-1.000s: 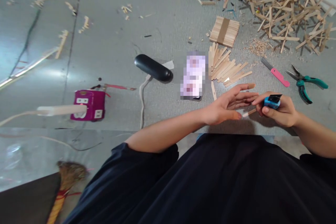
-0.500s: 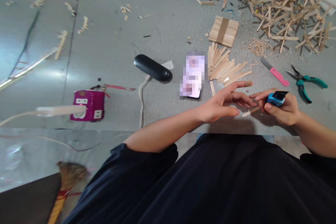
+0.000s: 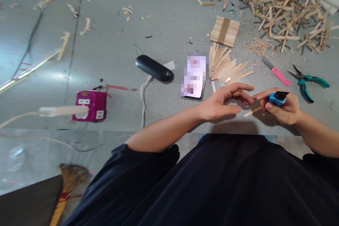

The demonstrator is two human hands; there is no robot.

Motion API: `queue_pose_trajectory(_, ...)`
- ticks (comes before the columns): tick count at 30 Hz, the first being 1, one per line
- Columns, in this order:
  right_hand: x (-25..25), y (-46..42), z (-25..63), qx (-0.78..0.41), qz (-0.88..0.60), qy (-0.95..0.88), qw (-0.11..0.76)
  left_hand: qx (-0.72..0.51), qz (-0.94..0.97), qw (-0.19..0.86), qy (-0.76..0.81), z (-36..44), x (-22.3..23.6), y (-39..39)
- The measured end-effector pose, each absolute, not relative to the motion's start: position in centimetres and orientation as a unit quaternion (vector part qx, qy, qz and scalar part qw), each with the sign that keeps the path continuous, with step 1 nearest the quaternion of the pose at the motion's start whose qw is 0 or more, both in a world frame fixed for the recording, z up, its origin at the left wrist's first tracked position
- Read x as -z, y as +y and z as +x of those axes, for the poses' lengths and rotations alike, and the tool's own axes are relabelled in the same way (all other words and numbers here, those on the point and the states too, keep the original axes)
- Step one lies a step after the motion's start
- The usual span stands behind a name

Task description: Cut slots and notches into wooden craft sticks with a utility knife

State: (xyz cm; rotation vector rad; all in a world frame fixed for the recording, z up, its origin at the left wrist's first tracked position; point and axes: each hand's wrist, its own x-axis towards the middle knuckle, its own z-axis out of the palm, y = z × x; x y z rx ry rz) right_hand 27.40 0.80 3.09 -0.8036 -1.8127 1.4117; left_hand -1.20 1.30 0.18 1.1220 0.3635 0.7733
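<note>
My right hand [image 3: 282, 107] is closed around a small blue tool with a black end [image 3: 277, 99]; its exact kind cannot be made out. Beneath that hand, a single craft stick [image 3: 252, 112] pokes out to the left on the table. My left hand [image 3: 228, 101] hovers over the table with fingers spread and nothing in them, its fingertips close to the right index finger. Just beyond the left hand lies a fan of loose craft sticks [image 3: 229, 67]. A banded bundle of craft sticks [image 3: 215, 30] sits behind the fan.
A phone [image 3: 196, 74] lies left of the fan. To the right are a pink-handled folding knife [image 3: 280, 77] and green-handled pliers [image 3: 302, 83]. Joined sticks form a heap [image 3: 288, 14] at the back right. A black case [image 3: 153, 69] and a purple power socket [image 3: 91, 106] are at left.
The view has shifted very slightly. Both hands and the blue tool keep nearly the same pose; the left fingers have moved only a little.
</note>
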Motion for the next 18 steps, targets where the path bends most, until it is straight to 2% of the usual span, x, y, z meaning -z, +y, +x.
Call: queue_pose_trajectory(18, -2.61, 1.08, 27.51, -0.521, -0.307, -0.721, 0.338, -0.350, 0.558, 0.732, 0.174, -1.48, 0.07, 1.70)
